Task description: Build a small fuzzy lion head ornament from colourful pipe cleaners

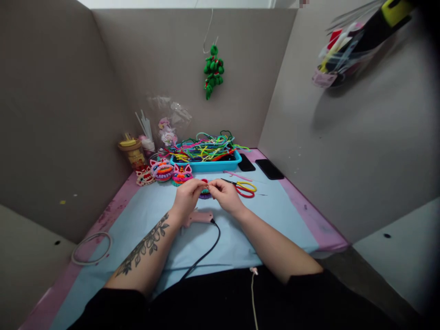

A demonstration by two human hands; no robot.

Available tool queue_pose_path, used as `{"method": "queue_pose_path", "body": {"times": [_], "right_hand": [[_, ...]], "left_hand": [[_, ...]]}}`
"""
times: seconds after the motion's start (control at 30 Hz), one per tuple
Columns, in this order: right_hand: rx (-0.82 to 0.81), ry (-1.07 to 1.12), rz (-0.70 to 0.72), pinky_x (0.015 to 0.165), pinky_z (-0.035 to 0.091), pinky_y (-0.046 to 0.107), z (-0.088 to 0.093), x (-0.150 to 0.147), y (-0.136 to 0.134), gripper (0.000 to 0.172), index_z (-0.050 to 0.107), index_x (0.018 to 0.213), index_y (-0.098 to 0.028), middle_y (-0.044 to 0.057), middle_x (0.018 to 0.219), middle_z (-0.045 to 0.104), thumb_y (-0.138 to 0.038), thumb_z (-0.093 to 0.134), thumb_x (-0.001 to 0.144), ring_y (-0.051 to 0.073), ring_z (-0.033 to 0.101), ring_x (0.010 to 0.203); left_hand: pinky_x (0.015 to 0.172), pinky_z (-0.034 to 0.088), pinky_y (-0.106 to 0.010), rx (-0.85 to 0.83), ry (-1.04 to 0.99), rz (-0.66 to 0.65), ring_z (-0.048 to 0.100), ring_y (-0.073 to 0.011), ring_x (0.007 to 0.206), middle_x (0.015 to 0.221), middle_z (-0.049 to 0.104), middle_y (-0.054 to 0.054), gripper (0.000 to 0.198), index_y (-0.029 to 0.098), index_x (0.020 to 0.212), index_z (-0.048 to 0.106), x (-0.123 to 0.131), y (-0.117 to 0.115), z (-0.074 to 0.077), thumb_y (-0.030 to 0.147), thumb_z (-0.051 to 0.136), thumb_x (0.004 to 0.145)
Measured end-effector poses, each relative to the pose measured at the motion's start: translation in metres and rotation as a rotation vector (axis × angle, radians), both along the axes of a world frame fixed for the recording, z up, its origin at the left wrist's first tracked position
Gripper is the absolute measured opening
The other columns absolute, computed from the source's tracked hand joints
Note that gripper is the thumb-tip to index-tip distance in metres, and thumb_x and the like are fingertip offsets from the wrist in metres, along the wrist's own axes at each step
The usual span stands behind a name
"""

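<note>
Left hand (pixel 187 196) and right hand (pixel 227 196) both pinch a part-hidden chenille-stem piece (pixel 205 196), situated at left's three o'clock, right's nine; neither hand evidently nearer; long axis not determinable.

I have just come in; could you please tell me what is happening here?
A person holds the left hand and right hand together at a small colourful piece, which they partly hide; what they grip is too small to tell. A pink glue gun lies nearer the person, and scissors lie beside the right hand. Farther back are three colourful figures and a blue tray of fuzzy stems.
</note>
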State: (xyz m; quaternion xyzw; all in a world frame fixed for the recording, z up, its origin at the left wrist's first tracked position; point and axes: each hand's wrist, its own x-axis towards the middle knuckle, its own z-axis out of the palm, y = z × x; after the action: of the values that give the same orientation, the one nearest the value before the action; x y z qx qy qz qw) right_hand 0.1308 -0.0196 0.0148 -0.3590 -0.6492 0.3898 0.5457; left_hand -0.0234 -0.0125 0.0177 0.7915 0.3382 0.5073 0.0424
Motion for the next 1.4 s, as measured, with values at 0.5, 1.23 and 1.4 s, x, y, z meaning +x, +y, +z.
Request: {"method": "queue_pose_path", "body": {"times": [0.5,1.23,1.4], "right_hand": [[0.075,-0.017,-0.136,0.066,0.044,0.026,-0.0018,-0.0004,0.0005,0.012,0.063,0.076,-0.016,0.002,0.074,0.061,-0.026,0.056,0.077,0.015,0.055,0.071],[-0.112,0.101,-0.045,0.051,0.036,0.022,-0.0022,-0.0034,0.0045,0.014,0.058,0.066,-0.016,-0.005,0.053,0.048,-0.028,0.055,0.072,0.009,0.042,0.05],[0.06,-0.095,-0.238,0.06,0.04,0.025,-0.0038,-0.0046,0.0029,0.013,0.059,0.067,-0.016,0.001,0.066,0.057,-0.024,0.052,0.075,0.013,0.05,0.063]], "left_hand": [[0.075,0.05,-0.025,0.067,0.039,0.012,0.063,-0.0128,0.082,0.086,0.069,-0.004,0.014,0.017,0.09,0.065,0.0013,-0.0012,0.0022,0.019,0.051,0.086],[0.077,0.05,-0.028,0.076,0.156,0.059,0.063,-0.0152,0.084,0.09,0.069,-0.007,0.019,0.016,0.093,0.064,0.0019,0.0014,-0.0041,0.019,0.046,0.088],[0.075,0.049,-0.029,0.098,0.253,0.142,0.062,-0.0163,0.081,0.088,0.068,-0.007,0.019,0.017,0.093,0.064,0.0004,0.0004,-0.0034,0.019,0.046,0.088]]}}
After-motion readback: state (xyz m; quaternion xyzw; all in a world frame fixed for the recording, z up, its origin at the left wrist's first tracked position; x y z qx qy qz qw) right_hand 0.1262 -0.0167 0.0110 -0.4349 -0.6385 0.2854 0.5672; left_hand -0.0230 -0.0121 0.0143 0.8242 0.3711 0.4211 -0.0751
